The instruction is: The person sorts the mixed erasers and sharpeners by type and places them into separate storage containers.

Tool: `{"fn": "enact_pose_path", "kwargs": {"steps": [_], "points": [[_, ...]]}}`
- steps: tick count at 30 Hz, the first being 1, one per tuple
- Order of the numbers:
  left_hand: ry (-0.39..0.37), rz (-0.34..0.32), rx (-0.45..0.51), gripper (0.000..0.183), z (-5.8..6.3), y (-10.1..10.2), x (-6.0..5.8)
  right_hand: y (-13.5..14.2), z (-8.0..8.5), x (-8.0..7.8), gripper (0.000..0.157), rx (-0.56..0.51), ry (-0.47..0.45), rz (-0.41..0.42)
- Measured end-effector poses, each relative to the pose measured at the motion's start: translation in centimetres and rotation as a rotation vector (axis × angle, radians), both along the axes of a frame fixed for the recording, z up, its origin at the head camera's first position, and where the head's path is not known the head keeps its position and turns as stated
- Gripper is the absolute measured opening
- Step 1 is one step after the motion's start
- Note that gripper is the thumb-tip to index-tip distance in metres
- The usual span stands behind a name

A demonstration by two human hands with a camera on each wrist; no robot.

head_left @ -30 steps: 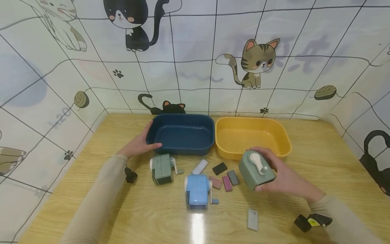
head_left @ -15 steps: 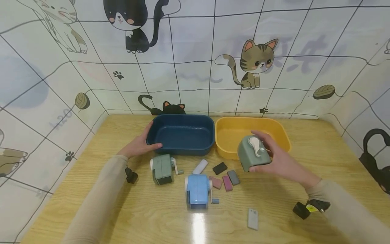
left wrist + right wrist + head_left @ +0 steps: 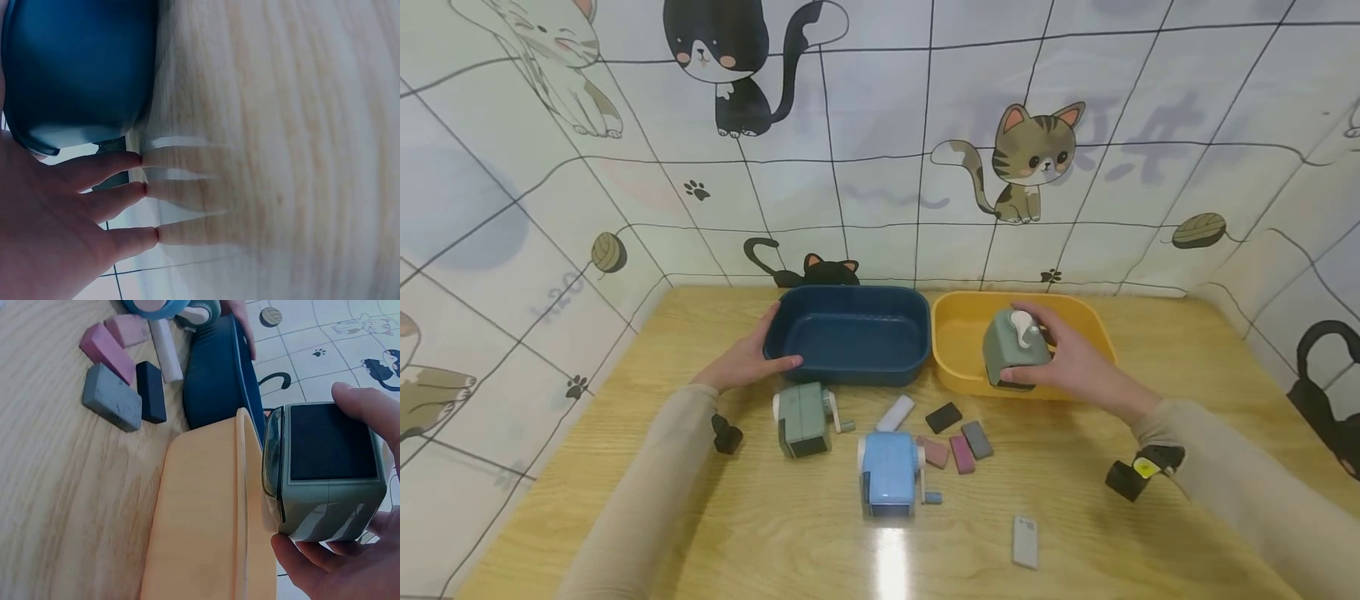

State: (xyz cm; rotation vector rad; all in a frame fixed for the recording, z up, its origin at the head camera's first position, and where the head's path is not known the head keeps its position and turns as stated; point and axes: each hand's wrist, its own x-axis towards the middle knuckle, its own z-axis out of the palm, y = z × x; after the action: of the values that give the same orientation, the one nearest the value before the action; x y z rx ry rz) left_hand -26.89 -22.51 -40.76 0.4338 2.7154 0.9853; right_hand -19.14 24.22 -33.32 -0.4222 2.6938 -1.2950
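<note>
My right hand (image 3: 1082, 362) grips a grey-green crank pencil sharpener (image 3: 1009, 348) with a white crank, its thumb on the near side. In the head view the sharpener overlaps the yellow bin (image 3: 950, 377); in the right wrist view its dark base panel faces the camera above the bin's rim. My left hand (image 3: 741, 358) rests at the left end of the navy bin (image 3: 842, 377), thumb along the front corner. The left wrist view shows its fingers (image 3: 119, 203) straight and spread, tips at the wooden surface. Another grey-green sharpener (image 3: 805, 419) and a blue sharpener (image 3: 890, 471) stand in front.
Erasers lie between the sharpeners and the yellow bin: white (image 3: 896, 412), black (image 3: 943, 417), grey (image 3: 977, 439), magenta (image 3: 962, 454) and pink (image 3: 933, 451). A whitish rectangular piece (image 3: 1025, 542) lies nearer the front. A cat-patterned cover (image 3: 880, 192) stands behind the wooden table (image 3: 760, 533).
My right hand has carried the sharpener away from me, from in front of the yellow bin to over it. The left hand has stayed at the navy bin.
</note>
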Motion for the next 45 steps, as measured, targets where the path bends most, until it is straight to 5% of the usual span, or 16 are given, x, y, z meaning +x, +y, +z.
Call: {"fn": "enact_pose_path", "kwargs": {"steps": [13, 27, 45], "points": [[-0.015, 0.001, 0.012, 0.107, 0.6, 0.2, 0.2, -1.7, -0.2, -2.1, 0.102, 0.057, 0.077, 0.070], [-0.011, -0.014, 0.016, 0.107, 0.6, 0.1, 0.1, -2.0, -0.6, -4.1, 0.105, 0.076, 0.057, 0.084], [-0.015, -0.009, 0.029, 0.107, 0.4, 0.1, 0.1, -3.3, -2.4, -4.5, 0.103, 0.059, 0.041, 0.056]]}}
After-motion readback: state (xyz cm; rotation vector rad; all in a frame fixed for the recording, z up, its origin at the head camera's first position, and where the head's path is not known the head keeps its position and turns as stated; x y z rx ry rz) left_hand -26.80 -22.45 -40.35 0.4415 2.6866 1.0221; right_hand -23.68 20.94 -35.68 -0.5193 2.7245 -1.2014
